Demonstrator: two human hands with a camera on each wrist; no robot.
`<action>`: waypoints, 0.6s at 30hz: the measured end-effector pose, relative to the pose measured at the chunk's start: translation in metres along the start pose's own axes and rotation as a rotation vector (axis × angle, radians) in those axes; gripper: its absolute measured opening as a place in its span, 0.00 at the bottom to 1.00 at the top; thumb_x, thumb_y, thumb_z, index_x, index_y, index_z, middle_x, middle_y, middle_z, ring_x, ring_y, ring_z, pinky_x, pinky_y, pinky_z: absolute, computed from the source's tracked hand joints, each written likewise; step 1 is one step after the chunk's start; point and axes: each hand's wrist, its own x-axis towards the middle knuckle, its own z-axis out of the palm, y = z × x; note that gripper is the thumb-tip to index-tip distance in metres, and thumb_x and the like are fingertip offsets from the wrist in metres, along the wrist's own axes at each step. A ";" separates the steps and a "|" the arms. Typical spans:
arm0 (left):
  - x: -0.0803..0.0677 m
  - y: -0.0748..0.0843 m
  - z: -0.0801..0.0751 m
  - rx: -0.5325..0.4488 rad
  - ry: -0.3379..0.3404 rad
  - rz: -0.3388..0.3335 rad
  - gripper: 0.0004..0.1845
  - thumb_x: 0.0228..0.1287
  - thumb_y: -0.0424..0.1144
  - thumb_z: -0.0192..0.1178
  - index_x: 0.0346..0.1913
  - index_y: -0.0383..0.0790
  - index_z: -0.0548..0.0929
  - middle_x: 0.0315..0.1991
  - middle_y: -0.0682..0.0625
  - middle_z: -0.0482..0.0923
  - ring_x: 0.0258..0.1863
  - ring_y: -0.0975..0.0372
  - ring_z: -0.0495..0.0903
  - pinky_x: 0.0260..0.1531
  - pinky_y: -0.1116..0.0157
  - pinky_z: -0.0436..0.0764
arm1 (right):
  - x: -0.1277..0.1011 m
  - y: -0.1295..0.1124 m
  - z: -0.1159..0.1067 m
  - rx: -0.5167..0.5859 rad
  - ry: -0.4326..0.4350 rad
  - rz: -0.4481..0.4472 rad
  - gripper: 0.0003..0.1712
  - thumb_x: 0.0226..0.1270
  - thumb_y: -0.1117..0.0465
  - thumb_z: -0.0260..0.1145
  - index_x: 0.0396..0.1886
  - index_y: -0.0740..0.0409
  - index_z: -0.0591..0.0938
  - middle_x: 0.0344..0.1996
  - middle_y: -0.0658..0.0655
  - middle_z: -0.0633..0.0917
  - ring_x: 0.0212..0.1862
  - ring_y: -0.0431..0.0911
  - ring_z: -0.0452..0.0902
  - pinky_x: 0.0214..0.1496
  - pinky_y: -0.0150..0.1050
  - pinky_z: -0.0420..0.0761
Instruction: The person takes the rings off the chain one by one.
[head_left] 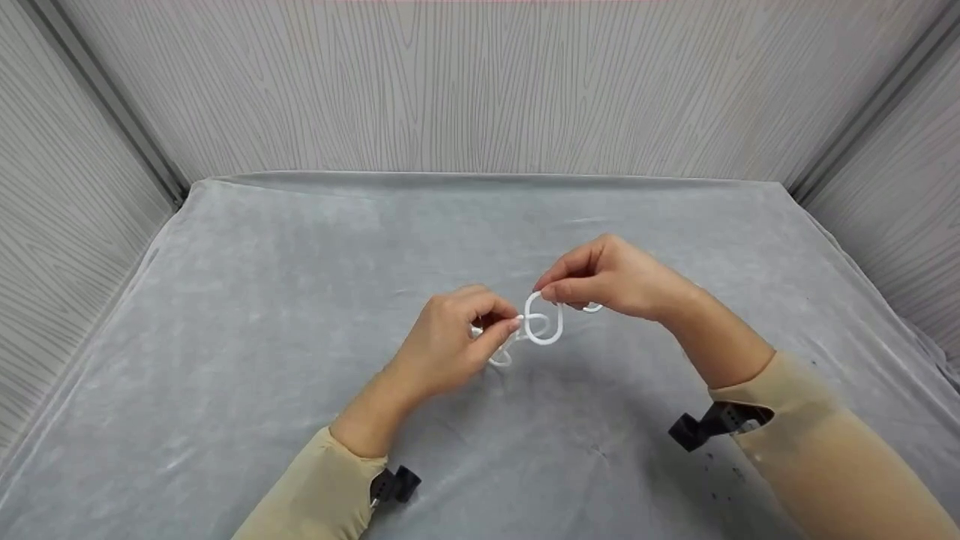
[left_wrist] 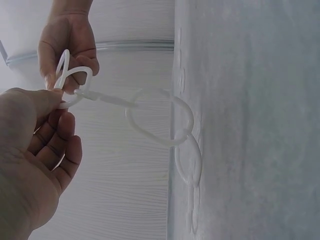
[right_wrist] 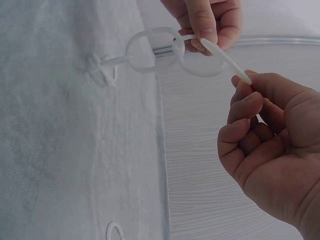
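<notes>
My left hand (head_left: 454, 337) pinches a white oval plastic chain link between thumb and forefinger. Linked to it, more white chain links (left_wrist: 189, 160) hang down to the cloth in the left wrist view. Just to the right and slightly farther off, my right hand (head_left: 619, 281) pinches one end of another white link (head_left: 544, 343) between thumb and fingertips. Its loop overlaps the left-held link; whether it has a gap or passes through that link, I cannot tell. One more white link (head_left: 593, 308) shows partly from behind the right hand.
Wrinkled grey cloth (head_left: 262, 315) covers the table. Pale wood-grain panels (head_left: 480, 82) stand at the back and both sides. Black wrist cameras (head_left: 397, 486) sit at both sleeves. In the right wrist view, a separate white link (right_wrist: 115, 231) lies on the cloth.
</notes>
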 end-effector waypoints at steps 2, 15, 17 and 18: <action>0.000 0.000 0.000 0.005 -0.002 0.005 0.03 0.71 0.31 0.70 0.37 0.38 0.89 0.32 0.52 0.82 0.32 0.64 0.81 0.38 0.66 0.85 | 0.000 -0.001 0.001 -0.006 -0.003 0.010 0.07 0.71 0.58 0.75 0.43 0.54 0.94 0.24 0.51 0.82 0.29 0.41 0.71 0.31 0.33 0.70; -0.001 0.001 0.001 0.028 -0.005 0.014 0.03 0.71 0.31 0.70 0.37 0.39 0.89 0.32 0.52 0.82 0.32 0.65 0.80 0.38 0.67 0.85 | 0.001 -0.002 0.002 -0.014 -0.008 0.018 0.08 0.71 0.59 0.74 0.44 0.56 0.94 0.24 0.50 0.82 0.30 0.41 0.72 0.33 0.33 0.73; -0.001 0.001 0.001 0.029 -0.004 0.016 0.03 0.71 0.31 0.70 0.37 0.38 0.88 0.32 0.52 0.82 0.32 0.65 0.81 0.37 0.67 0.85 | 0.001 -0.002 0.002 -0.013 -0.007 0.015 0.08 0.71 0.59 0.74 0.44 0.57 0.94 0.24 0.50 0.82 0.30 0.41 0.72 0.32 0.33 0.73; -0.001 0.000 0.001 0.030 -0.004 0.016 0.03 0.71 0.31 0.70 0.37 0.38 0.88 0.32 0.52 0.82 0.32 0.65 0.81 0.37 0.66 0.85 | 0.001 -0.002 0.002 -0.013 -0.007 0.016 0.08 0.71 0.59 0.74 0.44 0.57 0.94 0.24 0.50 0.82 0.30 0.41 0.72 0.32 0.33 0.73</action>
